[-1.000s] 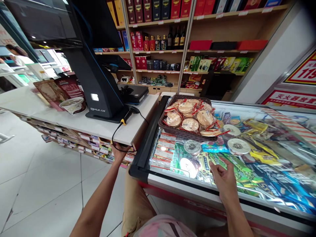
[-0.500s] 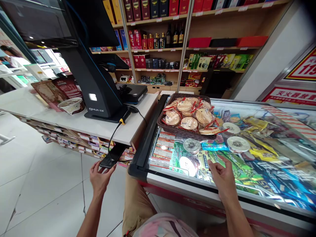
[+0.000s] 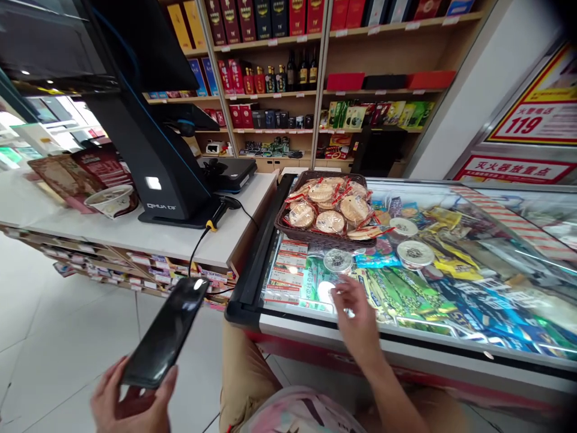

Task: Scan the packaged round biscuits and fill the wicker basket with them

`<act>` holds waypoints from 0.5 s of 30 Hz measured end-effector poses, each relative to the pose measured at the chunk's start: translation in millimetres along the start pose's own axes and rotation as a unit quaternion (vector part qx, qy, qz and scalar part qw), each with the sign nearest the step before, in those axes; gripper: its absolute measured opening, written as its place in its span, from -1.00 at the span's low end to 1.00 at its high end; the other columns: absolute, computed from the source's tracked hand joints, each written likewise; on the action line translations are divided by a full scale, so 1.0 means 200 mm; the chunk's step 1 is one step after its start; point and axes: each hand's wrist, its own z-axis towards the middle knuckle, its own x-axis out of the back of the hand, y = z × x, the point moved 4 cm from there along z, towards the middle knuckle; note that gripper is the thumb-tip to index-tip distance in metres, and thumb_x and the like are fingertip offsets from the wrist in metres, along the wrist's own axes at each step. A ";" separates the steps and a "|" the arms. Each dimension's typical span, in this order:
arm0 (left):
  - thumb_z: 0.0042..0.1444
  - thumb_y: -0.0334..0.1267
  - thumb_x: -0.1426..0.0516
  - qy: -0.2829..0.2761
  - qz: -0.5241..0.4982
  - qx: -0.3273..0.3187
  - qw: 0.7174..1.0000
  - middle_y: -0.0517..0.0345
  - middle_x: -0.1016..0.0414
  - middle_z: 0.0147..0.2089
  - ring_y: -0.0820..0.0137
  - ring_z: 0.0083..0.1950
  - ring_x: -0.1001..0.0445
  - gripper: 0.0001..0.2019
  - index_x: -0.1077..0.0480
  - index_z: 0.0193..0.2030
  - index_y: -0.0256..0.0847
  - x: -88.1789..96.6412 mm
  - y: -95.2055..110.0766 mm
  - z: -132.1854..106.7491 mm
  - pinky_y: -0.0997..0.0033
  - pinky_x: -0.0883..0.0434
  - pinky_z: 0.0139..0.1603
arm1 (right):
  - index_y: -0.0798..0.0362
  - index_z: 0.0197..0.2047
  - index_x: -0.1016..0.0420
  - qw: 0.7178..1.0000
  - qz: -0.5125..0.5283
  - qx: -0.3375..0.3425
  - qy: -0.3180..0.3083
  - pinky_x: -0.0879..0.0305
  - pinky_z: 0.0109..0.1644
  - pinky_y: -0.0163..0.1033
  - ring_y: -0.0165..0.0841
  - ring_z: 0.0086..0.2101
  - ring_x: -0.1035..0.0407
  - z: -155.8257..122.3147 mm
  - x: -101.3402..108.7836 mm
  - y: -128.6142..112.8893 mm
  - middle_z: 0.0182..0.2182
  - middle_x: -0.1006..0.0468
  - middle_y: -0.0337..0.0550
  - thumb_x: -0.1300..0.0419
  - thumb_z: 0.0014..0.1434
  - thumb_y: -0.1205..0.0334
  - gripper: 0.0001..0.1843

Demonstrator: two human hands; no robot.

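A black smartphone (image 3: 166, 334), its screen dark, is gripped by its lower end between the thumb and fingers of my left hand (image 3: 133, 400). It tilts up and away from me, beside the white counter (image 3: 211, 246). My right hand (image 3: 358, 322) hovers above the near edge of the glass-topped freezer (image 3: 293, 319), fingers loosely bent and apart, with nothing seen in them. Beneath the glass lie packaged ice creams, among them a round tub (image 3: 338, 260) and green packs (image 3: 406, 291). A brown basket (image 3: 324, 240) of wrapped round biscuits (image 3: 330, 222) rests on the freezer.
A black checkout terminal (image 3: 166, 174) stands on the counter, with a handheld scanner (image 3: 223, 210) and its cable beside it. A patterned bowl (image 3: 110, 200) sits to the left. Shelves (image 3: 270, 96) of boxes and bottles line the back. Red-lettered signs (image 3: 518, 168) hang at right.
My left hand has drawn the phone out from beside the counter, down and towards me. My right hand has moved left over the freezer. The view has turned slightly right.
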 end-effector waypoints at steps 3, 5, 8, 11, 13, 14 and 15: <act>-0.10 -0.09 -0.39 -0.139 -0.062 -0.078 0.985 -0.11 -0.32 0.29 -0.07 0.29 -0.40 -0.34 -0.43 0.18 -0.18 -0.24 0.27 -0.18 -0.03 -0.53 0.16 | -0.06 0.21 -0.40 0.953 0.182 -0.056 -0.236 -0.46 -0.10 -0.15 -0.29 -0.22 -0.52 -0.13 -0.28 -0.09 -0.04 -0.60 -0.05 -0.19 0.29 -0.12 -0.49; -0.11 -0.10 -0.39 -0.213 -0.106 -0.133 0.962 -0.14 -0.34 0.25 -0.01 0.25 -0.43 -0.31 -0.41 0.20 -0.19 -0.40 0.41 -0.31 0.14 -0.57 0.06 | -0.06 0.16 -0.47 0.919 0.287 -0.087 -0.257 -0.46 -0.03 -0.15 -0.29 -0.16 -0.52 -0.17 -0.35 -0.13 -0.04 -0.61 -0.09 -0.19 0.29 -0.13 -0.52; -0.13 -0.14 -0.41 -0.275 -0.139 -0.196 0.931 -0.14 -0.35 0.19 0.03 0.20 -0.45 -0.31 -0.41 0.19 -0.18 -0.61 0.53 -0.50 0.18 -0.58 0.02 | -0.03 -0.07 -0.59 0.904 0.379 -0.157 -0.121 -0.44 -0.04 -0.25 -0.34 -0.18 -0.51 -0.17 -0.29 -0.08 -0.16 -0.64 -0.19 -0.32 0.17 -0.11 -0.62; -0.09 -0.17 -0.40 -0.293 -0.184 -0.166 0.924 -0.11 -0.32 0.19 0.05 0.22 -0.43 -0.34 -0.40 0.19 -0.14 -0.76 0.58 -0.65 0.17 -0.57 0.04 | -0.02 -0.09 -0.61 0.881 0.435 -0.188 0.008 -0.45 -0.11 -0.27 -0.35 -0.24 -0.52 -0.17 -0.14 -0.03 -0.21 -0.66 -0.21 -0.41 0.05 -0.02 -0.61; -0.08 -0.18 -0.40 -0.304 -0.219 -0.117 0.920 -0.10 -0.30 0.20 0.07 0.21 -0.44 -0.36 -0.40 0.18 -0.12 -0.83 0.58 -0.72 0.22 -0.59 -0.03 | -0.01 -0.04 -0.60 0.865 0.472 -0.167 0.041 -0.46 -0.07 -0.22 -0.29 -0.18 -0.54 -0.16 -0.06 -0.03 -0.13 -0.67 -0.14 -0.41 0.05 -0.02 -0.56; -0.09 -0.18 -0.41 -0.312 -0.233 -0.095 0.916 -0.10 -0.29 0.21 0.08 0.20 -0.46 -0.36 -0.40 0.17 -0.12 -0.85 0.58 -0.75 0.26 -0.61 -0.09 | -0.01 -0.03 -0.60 0.860 0.484 -0.157 0.050 -0.46 -0.04 -0.21 -0.28 -0.15 -0.54 -0.15 -0.02 -0.03 -0.10 -0.67 -0.11 -0.40 0.06 -0.04 -0.55; -0.11 -0.18 -0.41 -0.322 -0.244 -0.076 0.912 -0.10 -0.28 0.22 0.09 0.18 -0.47 -0.36 -0.41 0.16 -0.12 -0.88 0.58 -0.78 0.30 -0.61 -0.14 | -0.01 -0.03 -0.59 0.858 0.488 -0.149 0.057 -0.46 -0.04 -0.21 -0.28 -0.15 -0.55 -0.15 0.01 -0.03 -0.10 -0.67 -0.10 -0.40 0.07 -0.05 -0.55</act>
